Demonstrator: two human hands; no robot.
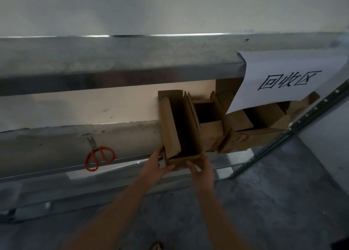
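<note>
An open brown cardboard box (171,129) lies on the lower shelf of a metal rack, its dark inside facing me and its flaps spread. My left hand (155,165) grips the box's near left corner, thumb along the front edge. My right hand (203,169) holds the near right edge of the same box, fingers curled over the front flap. Both forearms reach up from the bottom of the view.
Several more open cardboard boxes (243,129) crowd the shelf to the right, partly behind a white paper sign (283,78) with handwritten characters. Orange-handled scissors (99,156) lie on the shelf (56,147) to the left. A metal upright (294,129) stands at right; grey floor below.
</note>
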